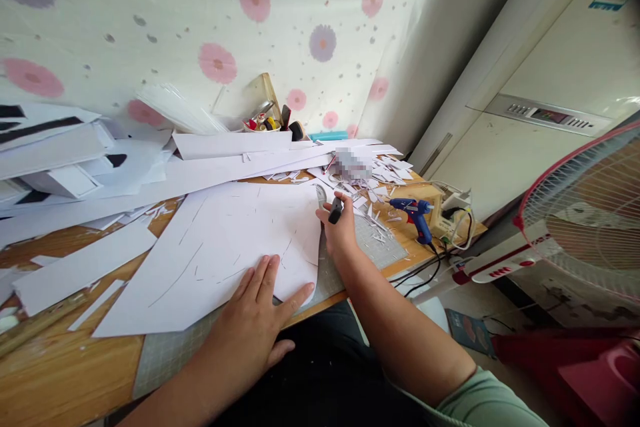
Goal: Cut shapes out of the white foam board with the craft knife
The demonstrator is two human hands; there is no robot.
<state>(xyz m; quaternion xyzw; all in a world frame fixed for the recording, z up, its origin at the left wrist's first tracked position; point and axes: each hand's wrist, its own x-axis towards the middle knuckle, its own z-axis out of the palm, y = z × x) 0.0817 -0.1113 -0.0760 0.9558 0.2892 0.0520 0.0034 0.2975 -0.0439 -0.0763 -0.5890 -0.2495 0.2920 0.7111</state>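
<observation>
A large white sheet of board [225,233], marked with thin lines and short dashes, lies over a grey cutting mat [383,247]. My left hand [260,300] rests flat on its near edge, fingers spread and holding nothing. At the sheet's right edge, my right hand [340,230] is closed around what looks like a black utility knife [335,211]; its blade cannot be made out. The sheet's far right corner is rounded, close to my right fingers.
White scraps [385,170] litter the wooden table [100,367] at the back right, near a blue glue gun [416,213]. Long white strips [210,173] and stacked white pieces [55,147] lie left and behind. A tool box [235,143] stands by the wall; a fan [590,207] is on the right.
</observation>
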